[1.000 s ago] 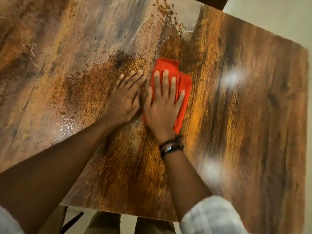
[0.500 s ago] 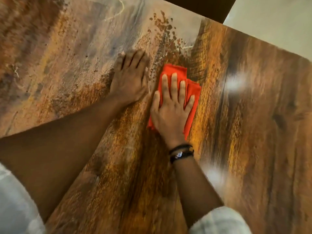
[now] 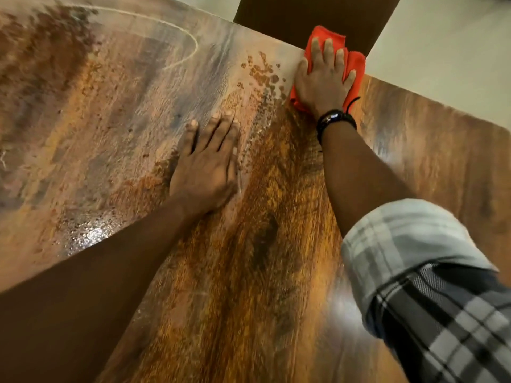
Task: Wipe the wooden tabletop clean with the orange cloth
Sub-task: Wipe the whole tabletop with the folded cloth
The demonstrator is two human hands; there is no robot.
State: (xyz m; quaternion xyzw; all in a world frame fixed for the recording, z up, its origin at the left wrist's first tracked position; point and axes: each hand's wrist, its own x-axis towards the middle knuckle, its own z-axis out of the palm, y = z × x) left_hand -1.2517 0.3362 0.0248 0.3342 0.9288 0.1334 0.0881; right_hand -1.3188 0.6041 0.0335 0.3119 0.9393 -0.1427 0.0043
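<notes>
We judge wiping partly done: right hand point(image 3: 323, 81) flat, pressing orange cloth point(image 3: 355, 64) at the worktop point(image 3: 276, 258) far edge, left hand point(image 3: 206, 164) open, hazy residue point(image 3: 110, 134) remaining leftward.

Warm, dim light; glare glints white off the wet table point(image 3: 91, 233) at left and lower right. Motion blur smears the wood grain, and the wide lens bends the edges.
</notes>
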